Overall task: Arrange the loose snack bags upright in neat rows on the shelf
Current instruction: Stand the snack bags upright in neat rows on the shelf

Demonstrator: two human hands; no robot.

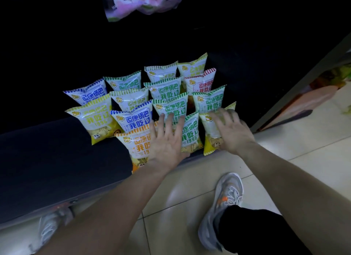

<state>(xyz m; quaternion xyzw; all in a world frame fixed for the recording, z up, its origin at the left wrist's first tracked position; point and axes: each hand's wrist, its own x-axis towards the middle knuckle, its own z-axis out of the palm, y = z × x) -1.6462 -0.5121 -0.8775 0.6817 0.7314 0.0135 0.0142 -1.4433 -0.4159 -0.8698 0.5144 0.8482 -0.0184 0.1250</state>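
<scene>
Head view, near to far. At the bottom of the frame, two grey shoes, one at lower left (51, 226) and one at lower right (224, 207), stand on a pale tiled floor (190, 178); a black trouser leg (256, 232) covers the right ankle. Both bare forearms reach up from the lower edge toward the shelf (57, 159), a dark ledge crossing the left half of the frame. The left hand (167, 139) lies flat with fingers spread, its palm on the orange bag (136, 144) at the shelf's front edge and its fingertips on the green bag (190, 133) just beside; its grip is fully open and holds nothing. The right hand (229, 129), blurred, rests with fingers spread on the yellow bag (210, 140) at the right end of the front row; its grip is likewise open, pressing rather than clasping. Behind these, the remaining snack bags (133, 102) stand upright in loose rows that recede toward the dark centre of the frame, with blue, yellow, green and red striped tops. At the top centre, a clear bag of pink and white sweets (140, 2) hangs over the shelf.
</scene>
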